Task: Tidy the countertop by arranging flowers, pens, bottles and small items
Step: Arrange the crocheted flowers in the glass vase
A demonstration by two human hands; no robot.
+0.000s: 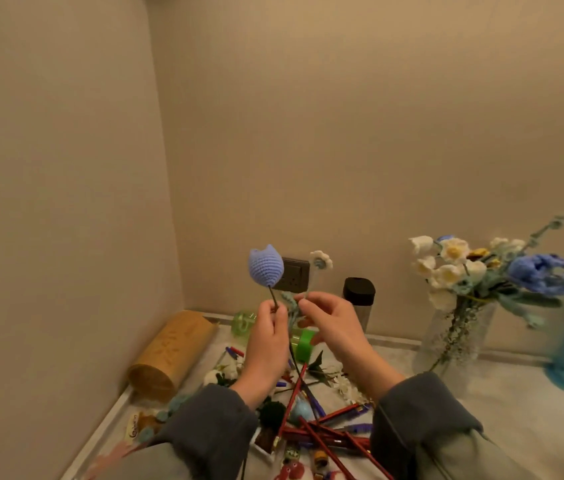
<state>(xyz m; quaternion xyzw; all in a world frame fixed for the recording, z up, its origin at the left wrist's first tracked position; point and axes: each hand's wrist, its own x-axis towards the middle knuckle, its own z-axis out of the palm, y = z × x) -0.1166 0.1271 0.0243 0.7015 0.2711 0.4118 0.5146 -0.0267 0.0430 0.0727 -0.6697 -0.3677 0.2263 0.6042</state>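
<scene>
Countertop [515, 410] in a wall corner, cluttered. Glass vase [457, 337] of crochet flowers stands at right, well apart from the hands. Wooden tube [173, 351] lies on its side at left. Pens [325, 431] heaped near front edge. Left hand [268, 341] raised over the heap, pinching the stem of a blue tulip [266, 266], bloom up. Right hand [332, 327] just beside it, fingertips pinching a white flower [321, 260] by its stem

i see one head view, looking forward and down, close over the bench [502, 403]; wall corner at 11 o'clock.
</scene>
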